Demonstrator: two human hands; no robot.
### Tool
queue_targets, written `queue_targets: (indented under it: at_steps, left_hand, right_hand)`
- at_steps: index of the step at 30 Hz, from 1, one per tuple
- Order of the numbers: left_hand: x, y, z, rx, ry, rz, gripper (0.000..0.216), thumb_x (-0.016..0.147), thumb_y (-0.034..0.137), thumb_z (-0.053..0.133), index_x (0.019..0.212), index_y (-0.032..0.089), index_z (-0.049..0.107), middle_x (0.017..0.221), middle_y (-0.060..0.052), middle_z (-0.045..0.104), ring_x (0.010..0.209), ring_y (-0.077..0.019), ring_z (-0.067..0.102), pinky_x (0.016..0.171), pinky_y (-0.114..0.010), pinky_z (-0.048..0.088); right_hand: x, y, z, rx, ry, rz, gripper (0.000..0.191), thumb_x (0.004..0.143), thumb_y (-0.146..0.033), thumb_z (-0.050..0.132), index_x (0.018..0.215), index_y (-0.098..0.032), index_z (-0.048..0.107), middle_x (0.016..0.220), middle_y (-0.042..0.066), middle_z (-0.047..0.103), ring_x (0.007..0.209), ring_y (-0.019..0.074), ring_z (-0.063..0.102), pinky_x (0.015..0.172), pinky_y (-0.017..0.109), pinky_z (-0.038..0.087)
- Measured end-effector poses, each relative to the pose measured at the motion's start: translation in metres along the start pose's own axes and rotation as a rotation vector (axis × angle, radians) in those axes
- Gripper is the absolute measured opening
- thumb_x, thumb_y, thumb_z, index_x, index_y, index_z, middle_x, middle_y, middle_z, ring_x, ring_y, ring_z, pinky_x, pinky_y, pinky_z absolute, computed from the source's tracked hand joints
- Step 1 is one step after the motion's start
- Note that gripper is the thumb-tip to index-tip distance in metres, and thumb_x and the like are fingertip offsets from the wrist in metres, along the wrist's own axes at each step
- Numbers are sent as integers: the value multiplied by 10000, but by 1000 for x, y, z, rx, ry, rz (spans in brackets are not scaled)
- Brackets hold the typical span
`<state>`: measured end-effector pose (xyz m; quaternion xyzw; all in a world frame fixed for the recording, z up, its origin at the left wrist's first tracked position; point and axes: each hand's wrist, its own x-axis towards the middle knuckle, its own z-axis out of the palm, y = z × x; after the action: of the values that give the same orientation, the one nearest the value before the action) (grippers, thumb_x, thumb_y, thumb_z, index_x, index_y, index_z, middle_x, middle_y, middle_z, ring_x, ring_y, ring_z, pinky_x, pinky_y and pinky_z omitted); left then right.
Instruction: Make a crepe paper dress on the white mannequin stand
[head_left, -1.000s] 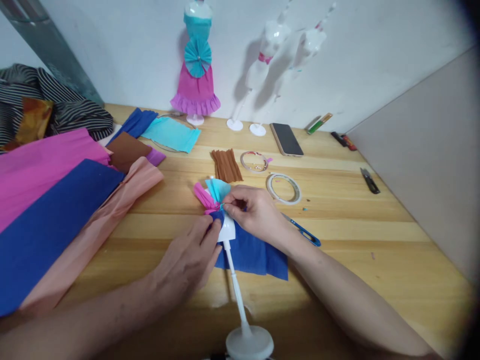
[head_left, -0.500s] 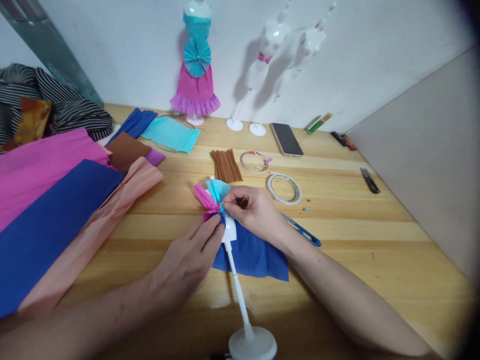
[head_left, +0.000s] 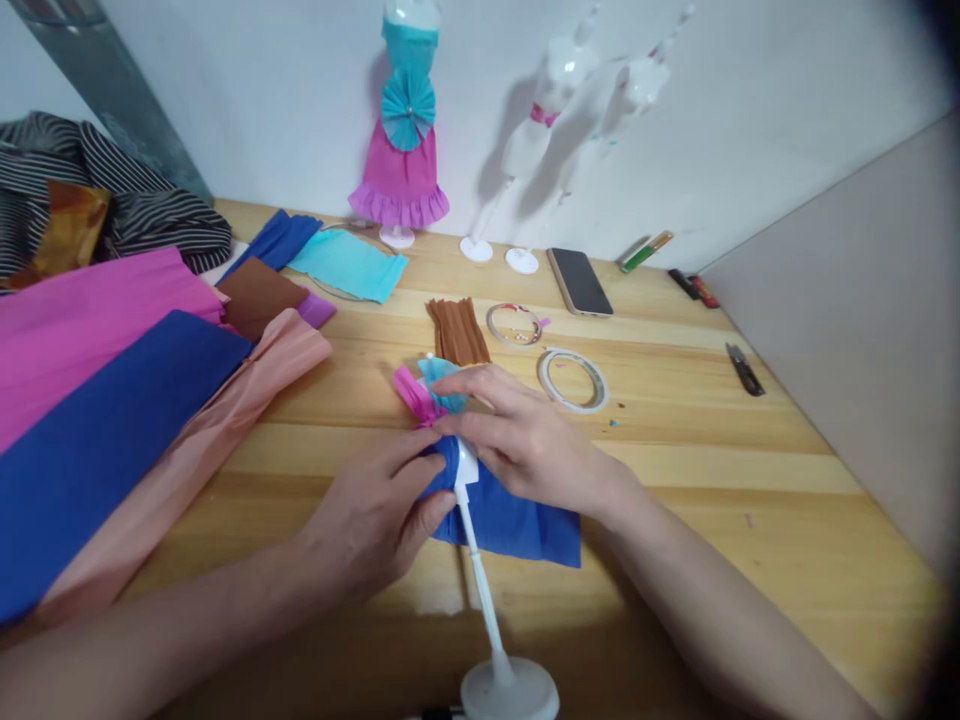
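A small white mannequin [head_left: 468, 466] lies tilted on the table, its stand's round base [head_left: 511, 690] toward me. Pink crepe paper [head_left: 414, 393] and pleated light-blue crepe paper [head_left: 442, 380] cover its upper body. My left hand [head_left: 379, 500] is closed around the blue crepe paper [head_left: 444, 462] at the mannequin's waist, thumb below and fingers above. Over the mannequin from the right reaches my right hand [head_left: 525, 430], fingers stretched out and apart, tips on the light-blue and pink paper. The blue sheet [head_left: 529, 525] extends underneath. Part of the torso is hidden by my fingers.
Beyond my hands lie pleated brown paper [head_left: 459, 330], a tape roll [head_left: 600, 385] and a ring with beads [head_left: 491, 325]. A dressed mannequin [head_left: 401, 165], two bare stands and a phone [head_left: 581, 282] are at the wall. Crepe sheets [head_left: 112, 450] spread left; a cutter [head_left: 744, 370] lies right.
My right hand has gone from a pinch at the pleated paper to stretched fingers across it. My left thumb now shows below the blue paper. The blue-handled snips are now hidden; the view has shifted slightly.
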<state>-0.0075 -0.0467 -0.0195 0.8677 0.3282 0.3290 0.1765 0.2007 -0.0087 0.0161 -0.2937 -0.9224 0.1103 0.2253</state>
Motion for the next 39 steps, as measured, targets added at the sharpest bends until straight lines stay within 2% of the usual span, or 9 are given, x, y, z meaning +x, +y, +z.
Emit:
queue_targets:
  at_steps: [4,6,9,11,14,24,39]
  left_hand:
    - [8,-7,-5,-55,95,-157,110,861,130,504,903,156,602,931,-80,667,840,-152,646,758,-283,555]
    - [15,-13,-5,-44,74,-243,115,840,127,531,916,154,613,865,-55,646,741,-140,611,699,-284,540]
    - [23,-22,1,-54,-15,-303,132,810,132,575,925,155,634,897,-57,646,785,-159,605,718,-300,517]
    - [26,-27,5,-79,-47,-316,89,823,145,561,837,163,647,880,-51,660,796,-164,610,726,-298,505]
    - [26,-29,9,-95,-70,-331,172,856,156,517,732,163,635,829,-44,674,770,-162,617,711,-290,493]
    - [24,-27,9,-42,-42,-333,161,856,158,520,749,159,640,795,-45,666,743,-163,600,691,-288,480]
    - [23,-25,9,-69,-26,-360,151,841,154,536,741,155,649,752,-34,663,689,-146,591,649,-268,458]
  right_hand:
    - [2,3,7,-96,39,-71,211,882,-68,462,930,-137,656,1178,164,603,1121,272,537,894,446,503]
    - [2,5,10,-100,72,-90,185,884,-81,478,877,-127,656,1152,170,617,1097,273,552,878,439,514]
    - [2,5,12,-79,83,-87,168,888,-101,488,873,-139,651,1153,162,619,1091,268,557,868,438,521]
    - [2,5,12,-47,82,-72,154,892,-119,496,863,-150,644,1146,157,621,1090,261,558,867,434,523]
    - [1,5,12,3,69,-56,129,873,-114,523,812,-148,632,1130,160,621,1090,258,561,884,424,514]
    - [0,4,13,49,75,-10,133,841,-86,515,768,-168,590,1128,149,619,1069,256,574,881,444,505]
    - [-1,5,10,73,19,-42,130,828,-85,523,770,-168,603,1100,147,635,1032,247,597,860,430,517]
